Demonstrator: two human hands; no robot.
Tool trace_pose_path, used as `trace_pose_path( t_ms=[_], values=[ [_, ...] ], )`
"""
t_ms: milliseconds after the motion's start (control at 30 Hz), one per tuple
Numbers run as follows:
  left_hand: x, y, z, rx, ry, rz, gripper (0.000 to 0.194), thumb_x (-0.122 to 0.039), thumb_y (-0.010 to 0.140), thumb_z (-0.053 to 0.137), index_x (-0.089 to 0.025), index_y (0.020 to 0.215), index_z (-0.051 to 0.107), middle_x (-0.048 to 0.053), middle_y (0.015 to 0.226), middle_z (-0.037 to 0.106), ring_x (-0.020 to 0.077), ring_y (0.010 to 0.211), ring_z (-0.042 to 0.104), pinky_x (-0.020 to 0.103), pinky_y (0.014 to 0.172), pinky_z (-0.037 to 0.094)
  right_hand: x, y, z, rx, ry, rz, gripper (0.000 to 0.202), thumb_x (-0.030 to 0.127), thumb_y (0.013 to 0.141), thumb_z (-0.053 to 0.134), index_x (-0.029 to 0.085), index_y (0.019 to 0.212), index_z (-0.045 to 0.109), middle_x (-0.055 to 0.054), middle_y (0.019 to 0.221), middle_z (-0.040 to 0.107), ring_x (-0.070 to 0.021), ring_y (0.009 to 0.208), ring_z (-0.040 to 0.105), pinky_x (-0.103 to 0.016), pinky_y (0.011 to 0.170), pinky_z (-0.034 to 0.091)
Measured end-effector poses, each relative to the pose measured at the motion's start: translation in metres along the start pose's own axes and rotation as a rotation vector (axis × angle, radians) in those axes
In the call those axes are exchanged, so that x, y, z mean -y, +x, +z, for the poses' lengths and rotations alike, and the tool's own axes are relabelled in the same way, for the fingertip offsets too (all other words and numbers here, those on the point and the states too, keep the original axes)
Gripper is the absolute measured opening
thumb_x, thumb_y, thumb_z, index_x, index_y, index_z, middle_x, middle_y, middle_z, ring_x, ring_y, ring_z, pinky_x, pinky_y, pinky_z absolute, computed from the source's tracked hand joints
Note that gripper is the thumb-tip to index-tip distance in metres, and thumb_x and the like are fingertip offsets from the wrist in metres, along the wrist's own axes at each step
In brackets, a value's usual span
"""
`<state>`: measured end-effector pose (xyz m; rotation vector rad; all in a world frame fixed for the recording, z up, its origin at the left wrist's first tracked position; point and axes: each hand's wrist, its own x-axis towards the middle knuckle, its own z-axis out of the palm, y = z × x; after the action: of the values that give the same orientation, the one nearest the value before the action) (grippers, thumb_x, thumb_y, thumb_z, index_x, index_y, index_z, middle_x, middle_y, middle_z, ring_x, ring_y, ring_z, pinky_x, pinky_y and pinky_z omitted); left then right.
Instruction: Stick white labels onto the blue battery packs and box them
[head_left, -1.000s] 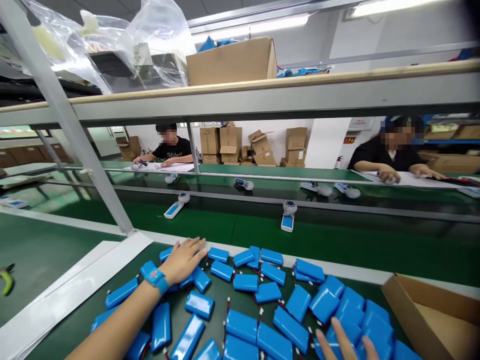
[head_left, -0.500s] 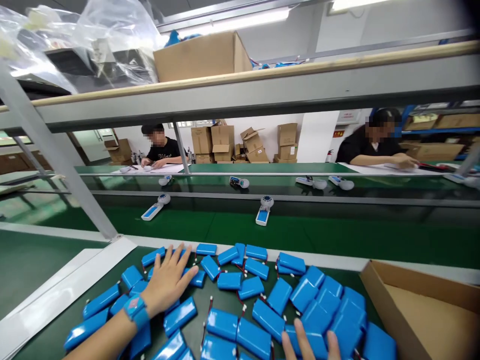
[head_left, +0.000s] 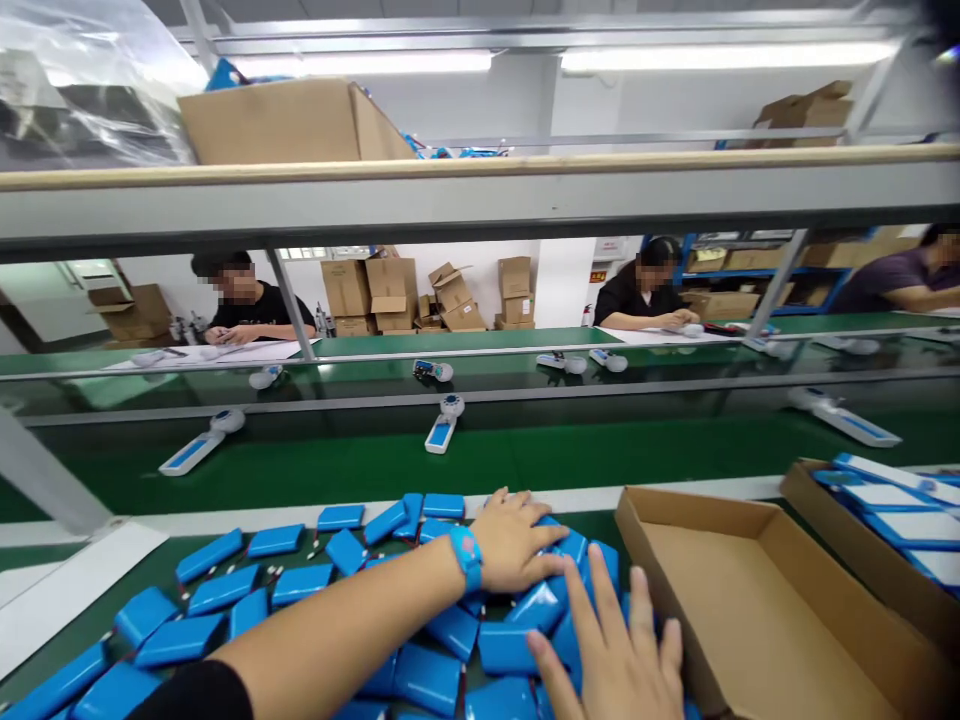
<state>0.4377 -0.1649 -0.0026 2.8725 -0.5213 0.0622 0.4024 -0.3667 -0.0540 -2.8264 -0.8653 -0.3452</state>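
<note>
Many blue shrink-wrapped battery packs [head_left: 180, 640] with thin leads and white connectors lie spread over the green bench, heaped toward the right. My left hand [head_left: 514, 548] rests palm down on the far right packs, fingers spread, a blue band [head_left: 466, 558] on its wrist. Close to it, my right hand [head_left: 619, 650] lies over the near side of the heap, its fingers apart too. Neither hand is closed round a pack. Some packs are hidden beneath the hands and left forearm. Just right of them stands an open cardboard tray [head_left: 652, 570].
Another box [head_left: 799, 485] at the right holds blue-and-white flat pieces. White handheld devices [head_left: 445, 425] lie on the green conveyor [head_left: 540, 460] beyond. A shelf beam [head_left: 480, 200] crosses above, with a metal post [head_left: 52, 480] at left. Co-workers sit across the line.
My left hand has swept from the left packs to the right-hand heap. My right hand has come further into view, fingers spread. The view has turned right, showing more of the tray.
</note>
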Motion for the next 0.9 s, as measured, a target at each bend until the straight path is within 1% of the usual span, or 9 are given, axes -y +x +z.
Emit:
trace_pose_path(
  t_ms=[100, 200, 300, 400, 533, 633, 700, 800, 900],
  values=[
    [0.000, -0.013, 0.010, 0.007, 0.015, 0.037, 0.064, -0.063, 0.098, 0.043, -0.033, 0.154, 0.037, 0.011, 0.162, 0.031, 0.0408, 0.146, 0.032, 0.066, 0.116, 0.026, -0.034, 0.016, -0.007, 0.302, 0.120, -0.023, 0.074, 0.066, 0.097, 0.034, 0.023, 0.156, 0.025, -0.002, 0.160, 0.008, -0.0417, 0.145, 0.010, -0.069, 0.113, 0.027],
    [0.004, -0.041, 0.003, 0.049, 0.017, 0.038, 0.065, -0.065, 0.097, 0.042, -0.035, 0.154, 0.036, 0.010, 0.166, 0.022, 0.0440, 0.147, 0.030, 0.067, 0.116, 0.028, -0.031, 0.017, -0.007, 0.422, 0.135, -0.041, 0.073, 0.066, 0.096, 0.037, 0.025, 0.155, 0.026, -0.002, 0.159, 0.010, -0.0385, 0.146, 0.006, -0.068, 0.116, 0.023],
    [0.002, -0.061, -0.007, 0.097, 0.002, -0.020, 0.061, -0.060, 0.101, 0.037, -0.038, 0.157, 0.029, 0.008, 0.167, 0.015, 0.0451, 0.150, 0.021, 0.070, 0.117, 0.022, -0.007, 0.012, -0.004, 0.452, 0.092, 0.041, 0.072, 0.061, 0.096, 0.039, 0.019, 0.154, 0.028, -0.007, 0.158, 0.016, -0.0423, 0.144, 0.010, -0.072, 0.113, 0.024],
    [-0.006, -0.061, -0.012, 0.175, -0.074, -0.094, 0.062, -0.055, 0.103, 0.037, -0.036, 0.159, 0.020, 0.008, 0.168, 0.006, 0.0430, 0.152, 0.010, 0.070, 0.119, 0.016, 0.005, 0.012, -0.001, 0.378, 0.104, 0.059, 0.071, 0.061, 0.098, 0.031, 0.018, 0.155, 0.026, -0.008, 0.159, 0.017, -0.0441, 0.144, 0.010, -0.076, 0.111, 0.023],
    [-0.023, -0.046, -0.010, 0.210, -0.200, -0.152, 0.069, -0.055, 0.103, 0.036, -0.027, 0.161, 0.013, 0.012, 0.167, 0.003, 0.0396, 0.152, 0.004, 0.066, 0.121, 0.015, -0.011, 0.019, 0.001, 0.177, 0.102, -0.127, 0.064, 0.054, 0.099, 0.042, 0.026, 0.155, 0.031, -0.009, 0.160, 0.020, -0.0386, 0.146, 0.012, -0.064, 0.115, 0.028],
    [-0.030, -0.039, -0.010, 0.187, -0.219, -0.116, 0.069, -0.053, 0.103, 0.037, -0.023, 0.161, 0.014, 0.011, 0.167, 0.010, 0.0329, 0.154, 0.011, 0.057, 0.123, 0.020, -0.028, 0.016, -0.002, 0.143, 0.088, -0.145, 0.058, 0.039, 0.100, 0.039, 0.024, 0.155, 0.029, -0.010, 0.162, 0.016, -0.0348, 0.147, 0.011, -0.057, 0.117, 0.030],
    [-0.027, -0.041, -0.014, 0.148, -0.212, -0.100, 0.065, -0.050, 0.103, 0.038, -0.025, 0.160, 0.018, 0.008, 0.167, 0.012, 0.0282, 0.154, 0.012, 0.052, 0.125, 0.019, -0.030, 0.008, -0.008, 0.214, 0.075, -0.099, 0.057, 0.037, 0.101, 0.035, 0.023, 0.155, 0.026, -0.011, 0.162, 0.011, -0.0375, 0.146, 0.008, -0.062, 0.115, 0.030],
    [-0.011, -0.049, -0.018, 0.073, -0.099, -0.173, 0.055, -0.046, 0.104, 0.036, -0.032, 0.157, 0.029, 0.002, 0.168, 0.014, 0.0294, 0.155, 0.005, 0.058, 0.125, 0.007, -0.020, -0.004, -0.015, 0.459, 0.048, -0.015, 0.065, 0.053, 0.099, 0.036, 0.024, 0.155, 0.020, -0.010, 0.160, 0.000, -0.0403, 0.144, -0.002, -0.069, 0.114, 0.022],
    [0.005, -0.057, -0.012, 0.094, -0.033, -0.266, 0.060, -0.050, 0.104, 0.034, -0.023, 0.158, 0.028, 0.013, 0.167, 0.015, 0.0362, 0.154, 0.010, 0.064, 0.122, 0.011, -0.008, -0.006, -0.017, 0.499, 0.021, 0.015, 0.074, 0.065, 0.096, 0.035, 0.023, 0.155, 0.016, -0.011, 0.160, -0.002, -0.0386, 0.143, -0.007, -0.069, 0.116, 0.014]
  ],
)
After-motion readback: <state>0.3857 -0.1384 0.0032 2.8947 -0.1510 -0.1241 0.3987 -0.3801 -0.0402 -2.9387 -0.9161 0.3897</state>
